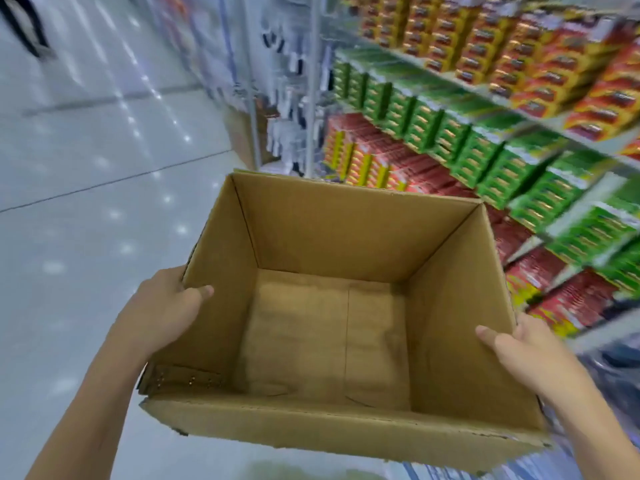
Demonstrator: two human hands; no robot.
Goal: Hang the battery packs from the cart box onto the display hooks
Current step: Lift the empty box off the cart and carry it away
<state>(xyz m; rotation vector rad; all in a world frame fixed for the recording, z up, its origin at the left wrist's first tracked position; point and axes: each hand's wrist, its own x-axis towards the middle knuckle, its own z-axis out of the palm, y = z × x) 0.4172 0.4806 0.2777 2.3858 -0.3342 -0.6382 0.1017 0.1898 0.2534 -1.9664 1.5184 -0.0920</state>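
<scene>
Beside blurred, seemingly battery-stocked shelves [485, 109], box [332, 237] between left hand [162, 306], right hand [519, 348].

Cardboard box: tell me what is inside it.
The cardboard box shows only its bare brown floor and inner walls; no battery packs are visible. The left hand and right hand grip opposite walls, thumbs inside. The near wall hides a thin strip of floor.

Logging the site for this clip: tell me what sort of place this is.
Most likely a shop aisle. Long shelves carry rows of green packs and red-and-yellow packs beside a glossy pale tiled floor, and both hands hold an empty brown cardboard box.
</scene>
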